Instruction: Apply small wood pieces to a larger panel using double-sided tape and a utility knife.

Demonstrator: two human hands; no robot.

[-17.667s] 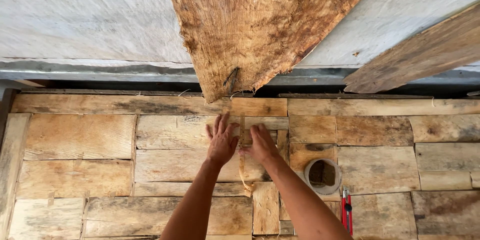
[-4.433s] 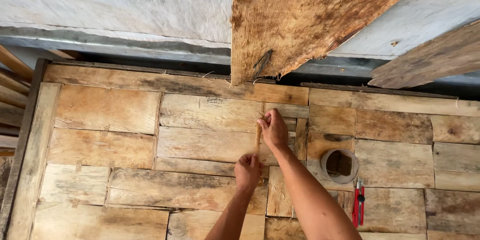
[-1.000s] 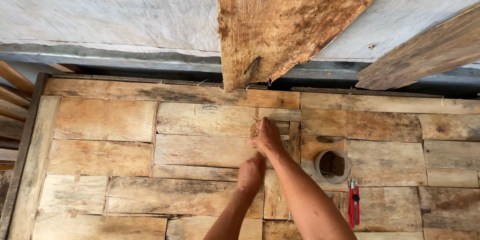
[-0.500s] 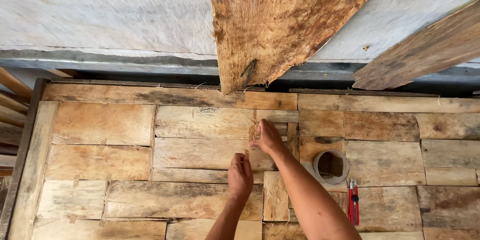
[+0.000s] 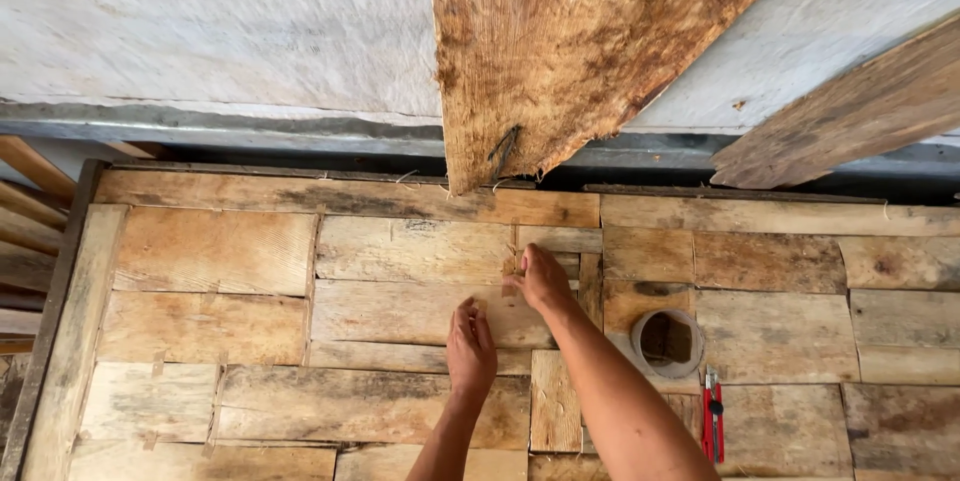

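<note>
A flat panel of pale wood veneer pieces [image 5: 400, 311], joined edge to edge, lies below me. My left hand [image 5: 471, 346] rests palm down on a seam near the panel's middle, fingers together and pointing away. My right hand [image 5: 541, 277] presses its fingertips on a vertical seam just above and to the right, where a short strip of brown tape [image 5: 512, 263] lies. Neither hand grips anything that I can see.
A roll of tape [image 5: 668, 341] lies on the panel to the right of my right arm, a red cutter knife [image 5: 711, 421] below it. A large rough brown veneer sheet [image 5: 580, 41] and a wooden plank [image 5: 850, 111] lean over the far edge. Wooden slats [image 5: 30, 231] stick out at left.
My left hand has slid up the panel toward the right hand over the last second. My right hand has stayed pressed on the same seam.
</note>
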